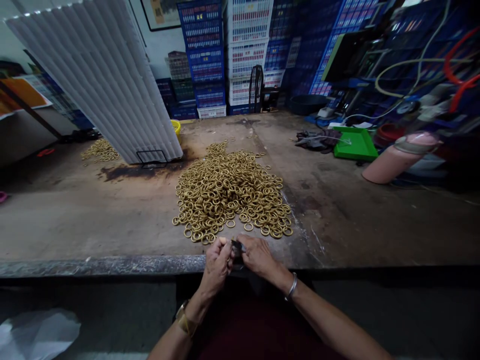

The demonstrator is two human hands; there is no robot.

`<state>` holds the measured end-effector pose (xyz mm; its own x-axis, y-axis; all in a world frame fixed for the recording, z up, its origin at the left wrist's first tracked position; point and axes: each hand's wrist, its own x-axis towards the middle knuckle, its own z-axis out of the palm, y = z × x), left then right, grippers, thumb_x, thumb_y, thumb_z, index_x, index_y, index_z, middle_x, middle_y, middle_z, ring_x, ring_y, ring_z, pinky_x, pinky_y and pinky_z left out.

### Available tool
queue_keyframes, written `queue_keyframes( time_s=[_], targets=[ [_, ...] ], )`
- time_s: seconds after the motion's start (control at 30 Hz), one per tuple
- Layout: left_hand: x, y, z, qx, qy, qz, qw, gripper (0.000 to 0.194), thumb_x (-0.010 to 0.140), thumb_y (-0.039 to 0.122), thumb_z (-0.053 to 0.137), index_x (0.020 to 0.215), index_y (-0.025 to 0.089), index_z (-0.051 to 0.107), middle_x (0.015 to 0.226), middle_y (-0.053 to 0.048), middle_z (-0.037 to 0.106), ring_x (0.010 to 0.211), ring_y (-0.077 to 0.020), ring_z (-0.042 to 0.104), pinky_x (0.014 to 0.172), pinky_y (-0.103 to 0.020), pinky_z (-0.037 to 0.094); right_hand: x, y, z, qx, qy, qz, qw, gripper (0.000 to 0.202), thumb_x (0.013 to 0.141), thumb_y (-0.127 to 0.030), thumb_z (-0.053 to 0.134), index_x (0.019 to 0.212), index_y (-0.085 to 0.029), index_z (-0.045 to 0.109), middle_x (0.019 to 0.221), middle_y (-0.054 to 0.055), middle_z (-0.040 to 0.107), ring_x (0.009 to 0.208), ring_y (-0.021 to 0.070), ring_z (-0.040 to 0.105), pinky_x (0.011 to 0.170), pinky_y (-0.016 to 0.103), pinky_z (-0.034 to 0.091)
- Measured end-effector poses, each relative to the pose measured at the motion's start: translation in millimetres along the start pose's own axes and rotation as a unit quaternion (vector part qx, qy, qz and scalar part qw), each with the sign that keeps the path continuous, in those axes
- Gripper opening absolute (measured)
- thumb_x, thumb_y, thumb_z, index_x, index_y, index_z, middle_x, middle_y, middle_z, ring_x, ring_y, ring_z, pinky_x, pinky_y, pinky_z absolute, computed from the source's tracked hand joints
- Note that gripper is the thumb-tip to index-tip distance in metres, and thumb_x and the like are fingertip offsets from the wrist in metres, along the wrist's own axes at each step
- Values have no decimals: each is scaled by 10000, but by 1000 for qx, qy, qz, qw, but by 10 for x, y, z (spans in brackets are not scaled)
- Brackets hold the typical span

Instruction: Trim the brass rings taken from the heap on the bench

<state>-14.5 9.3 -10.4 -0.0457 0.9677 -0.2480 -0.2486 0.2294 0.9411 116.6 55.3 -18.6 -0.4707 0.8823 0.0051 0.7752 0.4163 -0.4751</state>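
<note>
A large heap of brass-coloured rings (228,187) lies on the brown table (330,220), its near edge just beyond my hands. My left hand (217,260) is closed at the table's front edge, its fingertips pinched round something too small to make out. Close beside it on the right, my right hand (257,252) is wrapped round a small dark tool (237,246), whose end points toward the left fingertips. The lower part of the tool is hidden by the fingers.
Stacked white corrugated sheets (108,80) lean at the back left, by a smaller ring pile (100,150) and a yellow basket (176,127). At the right are a green tray (354,142), a dark cloth (317,140) and a pink bottle (390,162). Crates (206,65) stand behind.
</note>
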Motion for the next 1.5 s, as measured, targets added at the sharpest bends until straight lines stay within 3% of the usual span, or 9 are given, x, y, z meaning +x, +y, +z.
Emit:
queue_keyframes(
  time_s=[0.2, 0.4, 0.63, 0.8, 0.93, 1.07, 1.3, 1.4, 1.5],
  targets=[
    [-98, 51, -20, -135, -43, -45, 989, 271, 739, 420, 572, 760, 170, 470, 594, 56, 459, 402, -32, 357, 362, -157, 282, 230, 14, -69, -46, 18, 66, 997, 288, 758, -145, 406, 1008, -195, 541, 892, 61, 641, 800, 163, 570, 650, 234, 320],
    [-52, 3, -82, -224, -25, -91, 970, 274, 729, 394, 590, 730, 134, 503, 749, -46, 579, 557, -95, 517, 397, -178, 331, 440, -116, 17, -75, 39, 90, 992, 249, 833, -298, 408, 1035, -182, 496, 966, 87, 613, 857, 200, 572, 679, 268, 346],
    [26, -38, -167, -312, -27, -126, 941, 215, 657, 251, 660, 786, 172, 507, 661, 6, 559, 514, -83, 507, 383, -156, 277, 527, -98, 67, -93, 66, 98, 989, 231, 799, -277, 454, 1016, -211, 498, 986, 69, 561, 846, 198, 560, 670, 275, 362],
    [68, -38, -186, -338, -23, -140, 930, 260, 591, 249, 711, 737, 147, 521, 646, -1, 545, 540, -89, 515, 388, -152, 279, 496, -49, 74, -32, 95, 64, 993, 185, 748, -170, 462, 920, -203, 523, 932, 53, 586, 817, 169, 550, 666, 240, 351],
    [78, 5, -141, -271, 8, -104, 957, 293, 619, 332, 704, 702, 155, 486, 657, 10, 531, 537, -76, 501, 387, -145, 276, 478, -2, 71, 90, 101, 54, 989, 167, 703, -133, 448, 823, -198, 545, 739, 11, 592, 686, 135, 526, 624, 219, 344],
    [89, 34, -85, -71, 59, 12, 996, 289, 687, 412, 623, 827, 184, 512, 531, 69, 444, 392, -48, 369, 367, -157, 258, 428, -26, 15, 310, 87, 93, 942, 45, 636, -155, 460, 611, -179, 490, 541, -47, 461, 526, 88, 423, 508, 184, 323],
    [105, 1, -56, 131, 54, 173, 975, 192, 741, 315, 559, 860, 181, 629, 696, -10, 577, 612, -121, 494, 577, -214, 377, 241, -122, -130, 570, -52, 186, 798, 124, 602, -258, 510, 662, -185, 431, 471, -106, 350, 340, 23, 237, 333, 153, 161],
    [91, 15, -40, 143, 45, 183, 972, 172, 753, 298, 543, 846, 181, 628, 746, -22, 602, 674, -142, 517, 644, -232, 392, 199, -131, -139, 590, -68, 193, 781, 148, 610, -287, 516, 652, -180, 422, 484, -97, 392, 322, 12, 242, 317, 145, 148],
    [90, 21, -19, 115, 43, 159, 980, 163, 756, 324, 542, 780, 173, 600, 696, -14, 587, 655, -139, 515, 649, -235, 400, 178, -143, -97, 575, -41, 175, 798, 192, 645, -347, 515, 654, -170, 442, 505, -72, 453, 324, 14, 278, 311, 145, 182]
  ],
)
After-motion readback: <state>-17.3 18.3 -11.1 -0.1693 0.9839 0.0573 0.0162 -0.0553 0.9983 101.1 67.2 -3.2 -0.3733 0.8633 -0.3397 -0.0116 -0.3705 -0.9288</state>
